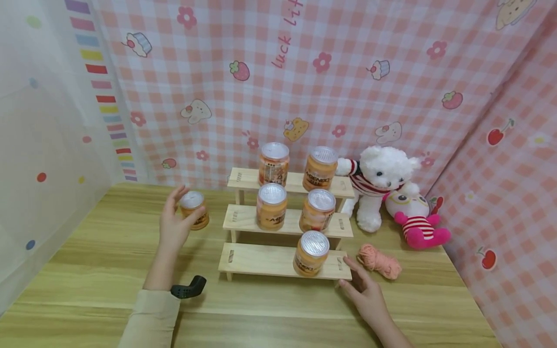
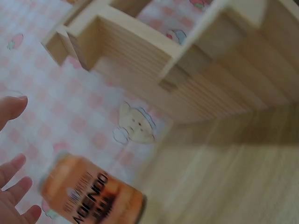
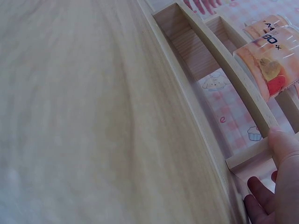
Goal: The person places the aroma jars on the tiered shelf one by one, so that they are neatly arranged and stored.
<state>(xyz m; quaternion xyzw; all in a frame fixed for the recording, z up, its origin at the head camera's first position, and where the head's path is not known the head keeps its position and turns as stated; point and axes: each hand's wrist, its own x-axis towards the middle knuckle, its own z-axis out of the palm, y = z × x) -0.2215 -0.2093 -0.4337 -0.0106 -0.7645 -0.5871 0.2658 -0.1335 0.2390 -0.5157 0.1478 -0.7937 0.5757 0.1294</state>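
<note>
My left hand (image 1: 173, 222) is spread beside a fruit can (image 1: 199, 218) with an orange label and silver lid, standing on the table left of a wooden tiered rack (image 1: 256, 258). In the left wrist view, a gap shows between the fingers (image 2: 21, 184) and this can (image 2: 100, 196). At the rack's lower right end is my right hand (image 1: 367, 295); its thumb (image 3: 282, 142) touches the bottom shelf's corner, the other fingers loosely extended by the leg. Similar cans stand on the rack: two on top, two in the middle, one (image 1: 310, 258) on the bottom shelf's right.
Right of the rack sit a white teddy bear (image 1: 370, 203), a pink doll (image 1: 413, 217) and a peach yarn skein (image 1: 379, 261). A black curved strap piece (image 1: 189, 288) juts from my left wrist. A pink checked cloth (image 1: 278, 96) hangs behind the wooden table (image 1: 243, 319).
</note>
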